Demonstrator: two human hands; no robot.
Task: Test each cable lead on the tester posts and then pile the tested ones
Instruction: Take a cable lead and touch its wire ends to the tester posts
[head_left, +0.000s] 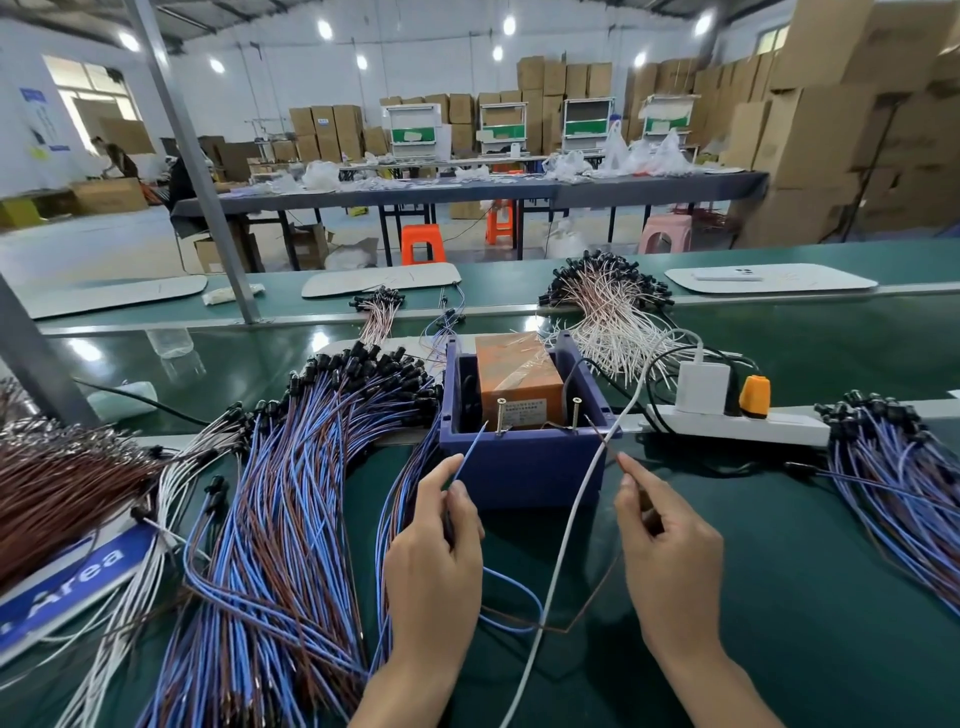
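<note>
Blue box (522, 467) centre on green belt (810, 597): holds orange block (519, 379), label unreadable; two screw posts (502, 415) at near wall. Left hand (436, 551) pinches blue lead (470, 452), tip just beside left post. Right hand (670, 545) pinches brown lead (595, 426), tip near right post. Sign (98, 564) near left reads "Area". Warehouse room, cartons (831, 130) stacked far right.

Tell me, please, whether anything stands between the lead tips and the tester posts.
Nothing visible does. The blue lead points straight at the left post; the brown lead at the right post, though a white cable crosses it behind its tip.
</note>
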